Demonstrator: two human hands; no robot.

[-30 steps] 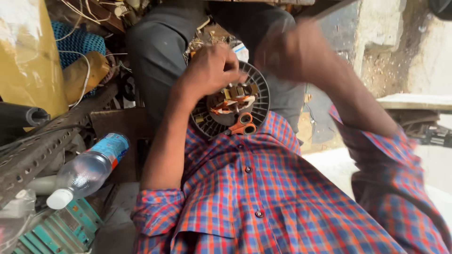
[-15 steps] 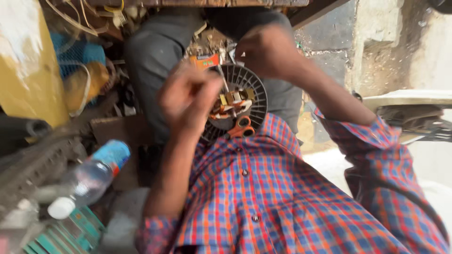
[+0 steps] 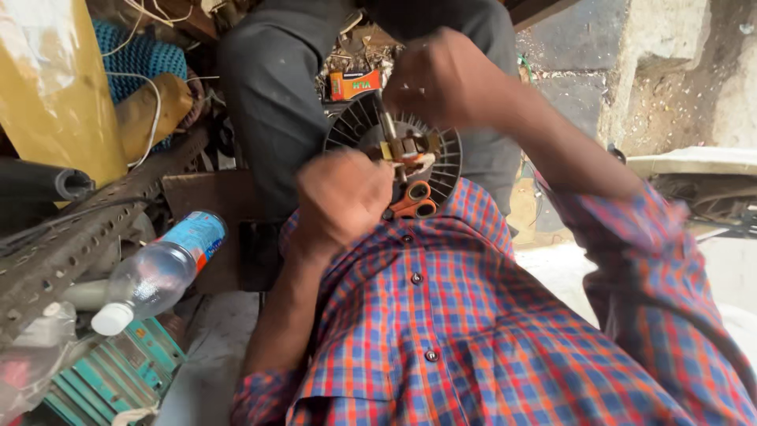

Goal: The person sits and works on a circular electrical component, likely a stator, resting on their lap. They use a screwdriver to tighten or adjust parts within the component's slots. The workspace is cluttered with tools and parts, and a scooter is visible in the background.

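Note:
A round black finned motor part (image 3: 445,170) with copper windings at its centre rests between my grey-trousered legs (image 3: 272,102), just above my red-and-blue checked shirt. My right hand (image 3: 441,79) is closed over the top of a thin metal tool (image 3: 386,122) whose shaft points down into the centre of the part. My left hand (image 3: 343,197) is a blurred fist just left of and below the part, with nothing visible in it. Orange-handled scissors (image 3: 414,201) lie against the part's lower edge.
A plastic water bottle (image 3: 158,272) with a blue label lies at the left. Around it are a perforated metal bar (image 3: 71,237), a teal finned housing (image 3: 118,379), a yellow container (image 3: 47,87) and a black pipe (image 3: 39,185). A small orange box (image 3: 355,83) sits behind the part.
My left hand has come off the top of the motor part and drawn back towards my chest as a fist. My right hand has moved left over the part.

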